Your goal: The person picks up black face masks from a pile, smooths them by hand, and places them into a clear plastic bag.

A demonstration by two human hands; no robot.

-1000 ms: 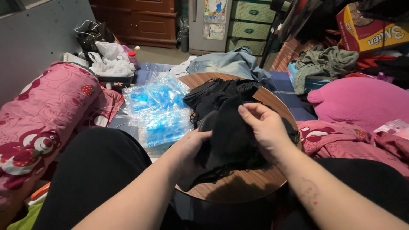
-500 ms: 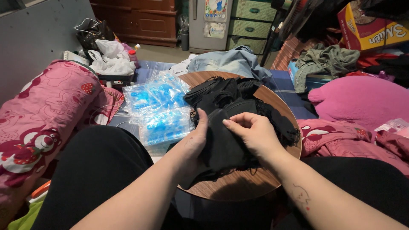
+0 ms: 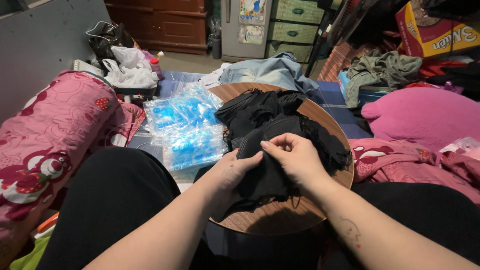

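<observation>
Black fabric piece (image 3: 262,172) held between both hands over the near half of the round wooden tabletop (image 3: 280,220), long axis running near to far, upper folded edge pointing away toward the far heap. Hard to make out as a garment: dark cloth on dark cloth, folds and seams lost, lower end trailing loose threads and sinking into shadow at the near rim. Left hand (image 3: 231,172) closed on the left edge, thumb pressed against the fold, remaining fingers hidden beneath the cloth. Right hand (image 3: 295,160) curled over the top, fingertips (image 3: 265,145) pinching the upper edge, palm turned down and unseen. Just beyond, touching the held piece, a heap of black cloth (image 3: 272,112) with a fringed border spilling right. Left of the table, clear packets with blue contents (image 3: 182,125), stacked and partly overlapping. Farther off, a crumpled pale blue garment (image 3: 267,72). At left, a pink printed bolster (image 3: 47,135), cut off by the frame; at right, a pink cushion (image 3: 422,117), likewise cut off.
</observation>
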